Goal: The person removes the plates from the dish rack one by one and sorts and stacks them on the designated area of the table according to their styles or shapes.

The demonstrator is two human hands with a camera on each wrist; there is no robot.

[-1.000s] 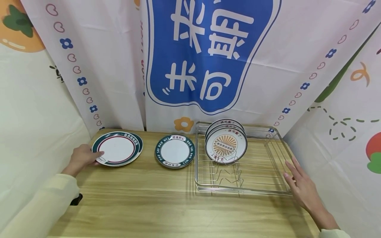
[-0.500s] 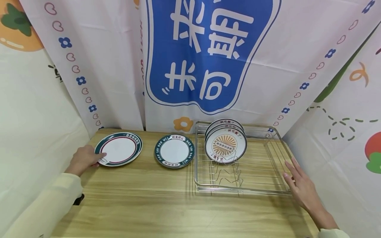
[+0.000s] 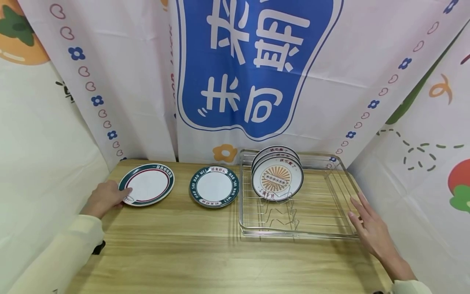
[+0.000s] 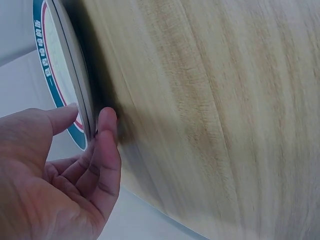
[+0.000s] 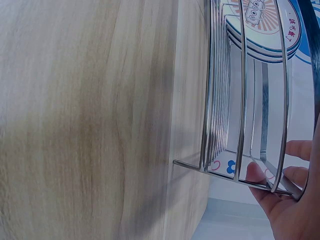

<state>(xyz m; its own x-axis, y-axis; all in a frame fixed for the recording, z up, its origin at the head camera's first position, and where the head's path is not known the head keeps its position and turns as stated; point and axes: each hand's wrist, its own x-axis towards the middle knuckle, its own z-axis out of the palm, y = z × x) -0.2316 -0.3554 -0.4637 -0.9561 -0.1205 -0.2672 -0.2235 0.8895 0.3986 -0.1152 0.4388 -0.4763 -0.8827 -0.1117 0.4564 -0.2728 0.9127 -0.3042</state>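
Observation:
In the head view, my left hand [image 3: 104, 199] grips the left edge of a white plate [image 3: 148, 185] with a dark green rim and a red ring. The left wrist view shows my thumb [image 4: 64, 119] over the plate's face and the other fingers by its underside; two stacked edges show there. On the right, my right hand [image 3: 372, 230] rests on the right side of a wire dish rack [image 3: 323, 236], fingers extended over its rim. Several white plates with an orange sunburst print [image 3: 277, 179] stand upright in the rack's left part.
Between my left hand and the rack lies another green-rimmed plate [image 3: 214, 187], right beside the rack's left side. All stand on a wooden table [image 3: 191, 253]. A printed white cloth [image 3: 147, 102] hangs behind, with more cloth at both sides.
My left hand has shifted slightly right with its plate. The two green-rimmed plates there were offset and are now lined up. My right hand has stayed on the rack.

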